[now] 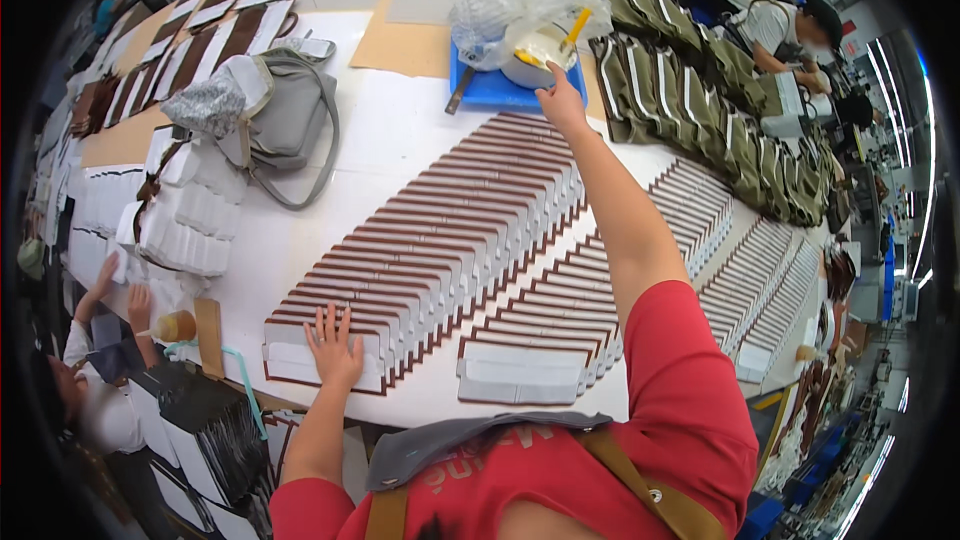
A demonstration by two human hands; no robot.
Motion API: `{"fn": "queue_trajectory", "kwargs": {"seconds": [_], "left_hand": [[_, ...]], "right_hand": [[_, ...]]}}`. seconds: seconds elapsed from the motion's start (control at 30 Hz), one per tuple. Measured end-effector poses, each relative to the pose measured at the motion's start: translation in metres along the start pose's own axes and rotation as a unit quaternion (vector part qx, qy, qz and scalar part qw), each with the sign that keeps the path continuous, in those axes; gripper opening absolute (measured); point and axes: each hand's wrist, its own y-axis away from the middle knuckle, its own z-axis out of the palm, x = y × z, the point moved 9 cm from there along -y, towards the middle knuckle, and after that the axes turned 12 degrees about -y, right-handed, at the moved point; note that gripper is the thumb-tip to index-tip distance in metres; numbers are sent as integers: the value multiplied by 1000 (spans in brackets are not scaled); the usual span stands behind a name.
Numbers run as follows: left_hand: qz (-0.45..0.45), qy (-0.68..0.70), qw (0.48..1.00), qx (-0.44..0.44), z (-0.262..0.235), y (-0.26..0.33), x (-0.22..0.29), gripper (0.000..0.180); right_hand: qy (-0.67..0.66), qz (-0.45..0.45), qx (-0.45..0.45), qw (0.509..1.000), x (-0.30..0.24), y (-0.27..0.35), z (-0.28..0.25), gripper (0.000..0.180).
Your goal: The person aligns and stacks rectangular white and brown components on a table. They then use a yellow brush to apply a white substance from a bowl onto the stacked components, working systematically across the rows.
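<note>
Brown-edged panels in overlapped rows, one hand flat on them, one at the glue pot

Brown-edged white panels lie in long overlapped rows across the middle of the frame, running from lower left up toward the upper centre on the white desk; the left hand, at lower centre-left, rests flat and released on the nearest panels of the left row, fingers spread, gripping nothing; the right hand is stretched to the upper centre, at the far end of that row, its fingers touching the rim of a white pot; whether it grips the pot I cannot tell; a yellow-handled brush stands tilted in the pot, which sits on a blue tray under a crumpled clear plastic bag; a second row of panels lies just right of the first, and further rows fan out at the right of the frame; olive striped fabric pieces are laid along the upper right; a grey shoulder bag sits at upper left, with stacks of white pieces below it; at the lower left edge another person's hands are at the desk's edge; at upper right a second person bends over other work.
</note>
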Motion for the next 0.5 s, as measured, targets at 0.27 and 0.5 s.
{"fn": "queue_trajectory", "kwargs": {"seconds": [0.27,0.5], "left_hand": [[13,-8,1000,-10,1,-3,4,52],[22,-8,1000,-5,1,-7,6,52]], "right_hand": [[-159,-21,-12,987,11,-64,19,33],[-529,88,57,842,27,-61,-39,21]]}}
